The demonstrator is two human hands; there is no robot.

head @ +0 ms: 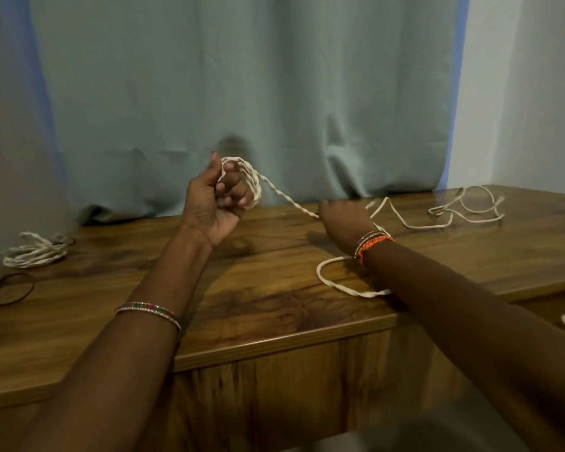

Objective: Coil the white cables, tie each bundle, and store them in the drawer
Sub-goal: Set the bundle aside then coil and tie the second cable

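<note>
A person coils a twisted white cable (pixel 276 190) over a wooden worktop (pixel 268 288), the job plainly at the winding stage for this length. The left hand (pixel 214 203) is raised above the worktop, its grip curled round a few finished loops (pixel 253 184) that wrap the fingers. From those loops the cable runs taut down and to the right to the right hand (pixel 343 220), which is turned away from the camera. It seems to pinch the strand at the fingertips, though the grip itself cannot be seen for certain.

Beyond the right hand the slack of the cable (pixel 346 282) passes under the wrist, curls in a wide bend near the front edge of the worktop and trails off towards the back. By this reading much cable is left to gather. The next move would call for the right hand to carry the strand round the left fingers again while the left keeps its loops from slipping.

At the far left lies a coiled white bundle (pixel 35 251), apparently done; whether it is tied cannot be told. A thin dark cord (pixel 10 288) lies near it. At the far right a thinner white cable (pixel 467 210) sprawls loose and uncoiled. The slack under the right forearm could snag as it is drawn in. A pale curtain (pixel 242 93) hangs behind. No drawer is in view.
</note>
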